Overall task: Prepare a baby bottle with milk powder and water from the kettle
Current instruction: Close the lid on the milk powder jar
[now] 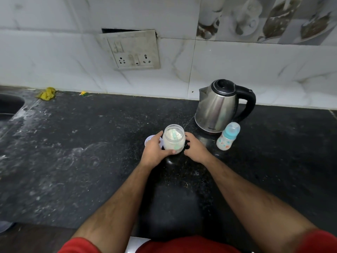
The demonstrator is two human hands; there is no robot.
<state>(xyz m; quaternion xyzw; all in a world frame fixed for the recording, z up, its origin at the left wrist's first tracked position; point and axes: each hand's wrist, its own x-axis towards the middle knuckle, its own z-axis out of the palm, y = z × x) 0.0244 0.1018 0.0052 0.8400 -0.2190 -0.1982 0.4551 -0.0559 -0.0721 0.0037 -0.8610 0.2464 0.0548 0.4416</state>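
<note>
Head view: open milk powder jar (173, 139) on black table (91, 152), centre, green scoop (175, 134) lying in the powder. Lid (149, 140) flat just left of jar, partly behind left hand (156, 150). Left grip wrapped round jar side, thumb across front, fingers behind. Right hand (195, 148) beside jar, grip half spread, fingers curled; contact with glass unclear, holding nothing. Baby bottle (228, 136) capped, upright, right of jar, just in front of steel kettle (221, 106).

Step judged: steadying jar before scooping. Best done by bracing jar low with left, pinching scoop handle with right, uncapping bottle first.
</note>
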